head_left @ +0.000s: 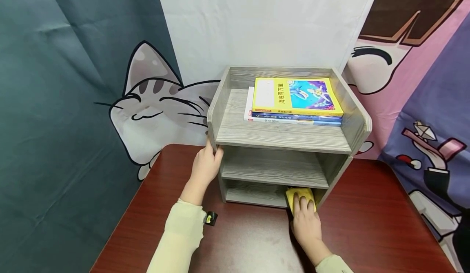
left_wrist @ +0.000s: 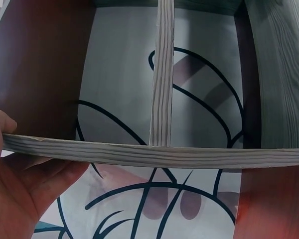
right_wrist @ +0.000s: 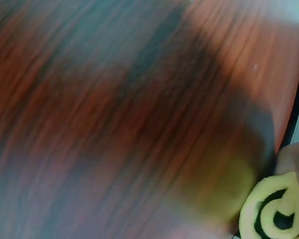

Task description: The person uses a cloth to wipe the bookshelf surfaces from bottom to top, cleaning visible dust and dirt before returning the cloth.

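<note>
A grey wood-grain desktop shelf (head_left: 282, 138) with an open top tray and two lower levels stands on the table. My left hand (head_left: 205, 165) grips the edge of its left side panel; in the left wrist view the thumb lies on one side of the board and the fingers of the hand (left_wrist: 32, 184) on the other. At the bottom level's right end, my right hand (head_left: 306, 224) holds a folded yellow cloth (head_left: 291, 197), fingers over its top. The right wrist view shows the layered folds of the cloth (right_wrist: 251, 214) close to the shelf; most of that hand is out of frame.
Several books (head_left: 271, 95) lie stacked in the shelf's top tray, a yellow-covered one uppermost. The reddish-brown table (head_left: 242, 240) extends in front and to both sides. A printed curtain (head_left: 271, 24) hangs close behind. A small black tag (head_left: 210, 218) sits at the left cuff.
</note>
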